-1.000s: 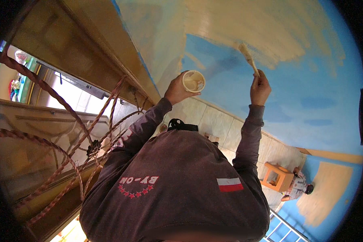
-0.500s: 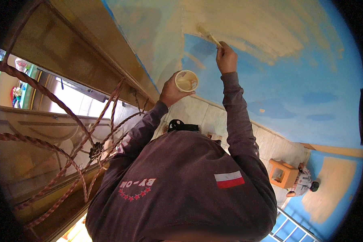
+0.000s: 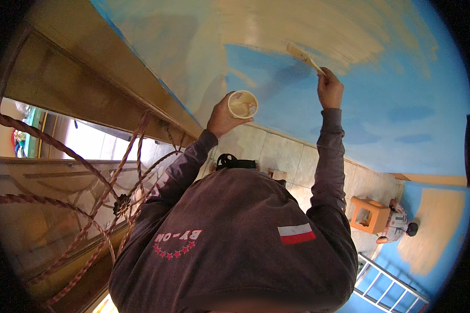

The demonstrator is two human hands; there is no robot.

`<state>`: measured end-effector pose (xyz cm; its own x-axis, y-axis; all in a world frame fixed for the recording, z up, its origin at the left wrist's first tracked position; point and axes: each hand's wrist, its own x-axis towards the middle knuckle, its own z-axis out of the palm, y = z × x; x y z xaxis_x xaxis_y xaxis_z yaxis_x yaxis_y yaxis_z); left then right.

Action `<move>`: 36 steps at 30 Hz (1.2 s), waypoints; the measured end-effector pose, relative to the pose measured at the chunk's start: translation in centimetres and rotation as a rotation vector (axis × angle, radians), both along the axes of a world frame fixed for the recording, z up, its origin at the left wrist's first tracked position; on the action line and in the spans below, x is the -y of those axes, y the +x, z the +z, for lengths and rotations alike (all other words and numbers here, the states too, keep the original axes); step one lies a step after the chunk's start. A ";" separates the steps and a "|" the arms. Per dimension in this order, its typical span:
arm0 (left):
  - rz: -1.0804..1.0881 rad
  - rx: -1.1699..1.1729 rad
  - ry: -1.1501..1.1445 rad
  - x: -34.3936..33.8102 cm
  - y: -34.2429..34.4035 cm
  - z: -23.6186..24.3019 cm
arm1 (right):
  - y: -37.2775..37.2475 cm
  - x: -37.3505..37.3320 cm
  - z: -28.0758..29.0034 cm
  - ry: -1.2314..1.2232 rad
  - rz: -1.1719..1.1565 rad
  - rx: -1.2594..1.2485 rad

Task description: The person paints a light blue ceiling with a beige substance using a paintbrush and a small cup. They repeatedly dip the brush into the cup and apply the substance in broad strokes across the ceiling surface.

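My left hand (image 3: 223,117) is wrapped round a round white tub (image 3: 243,105) with cream-coloured paint in it, held tilted so its mouth shows. In my right hand (image 3: 329,89), raised and stretched out to the right, a paintbrush (image 3: 312,63) is gripped by its handle. The bristles lie at or just off the wall (image 3: 277,112), near the border between beige paint and the blue below; contact cannot be made out. Beige strokes cover the upper wall.
Twisted metal bars (image 3: 62,138) and a brown wooden frame (image 3: 104,78) stand close on my left. To the right, below, are an orange stool (image 3: 369,215), a person (image 3: 397,225) beside a part-painted wall, and a ladder (image 3: 389,288). Pale tiles (image 3: 279,156) line the floor.
My right hand and the paintbrush have moved right along the wall and slightly down. The tub in my left hand stays almost where it was.
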<state>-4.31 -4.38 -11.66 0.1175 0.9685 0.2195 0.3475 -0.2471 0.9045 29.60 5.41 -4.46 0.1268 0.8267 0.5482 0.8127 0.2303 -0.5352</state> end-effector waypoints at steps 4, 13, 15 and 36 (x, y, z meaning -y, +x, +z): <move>-0.011 -0.035 0.024 -0.2 1.0 -0.1 | 5.3 1.8 -0.1 0.062 -0.090 0.083; -0.016 -0.050 -0.045 -0.1 1.5 0.0 | 6.1 7.4 -0.3 -0.186 0.086 -0.090; -0.020 -0.057 -0.036 0.0 1.5 0.2 | 4.6 7.9 -1.2 -0.233 0.134 -0.090; 0.014 -0.031 -0.026 0.3 0.9 0.4 | -11.9 -5.3 -1.5 -0.004 0.330 0.030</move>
